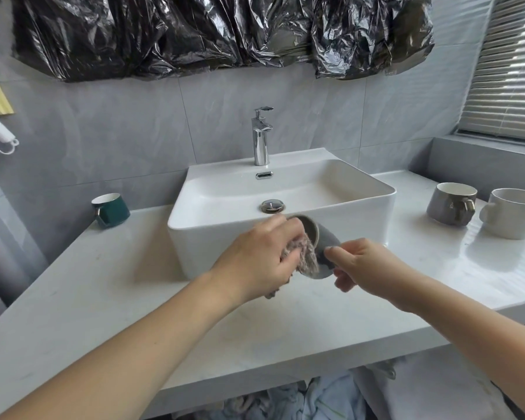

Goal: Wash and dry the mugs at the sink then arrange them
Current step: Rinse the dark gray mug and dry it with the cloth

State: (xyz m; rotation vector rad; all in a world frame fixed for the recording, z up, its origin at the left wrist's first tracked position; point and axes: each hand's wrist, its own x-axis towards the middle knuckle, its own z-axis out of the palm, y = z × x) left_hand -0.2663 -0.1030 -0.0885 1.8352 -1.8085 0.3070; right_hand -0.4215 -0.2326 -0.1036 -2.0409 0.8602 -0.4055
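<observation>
In front of the white basin (285, 237), my right hand (364, 268) grips a grey mug (323, 247) that lies tilted on its side, mouth toward the left. My left hand (255, 256) holds a pinkish-grey cloth (306, 259) bunched against the mug's rim and outer wall. A dark green mug (111, 209) stands on the counter left of the basin. On the right stand a grey mug (450, 204) and a white mug (512, 216), both upright.
A chrome tap (262, 134) rises behind the basin; no water runs from it. The pale counter (134, 298) stretches to both sides. Black plastic sheeting (219, 34) covers the wall above. Window blinds (509, 68) are at the right; laundry (315, 398) lies below the counter.
</observation>
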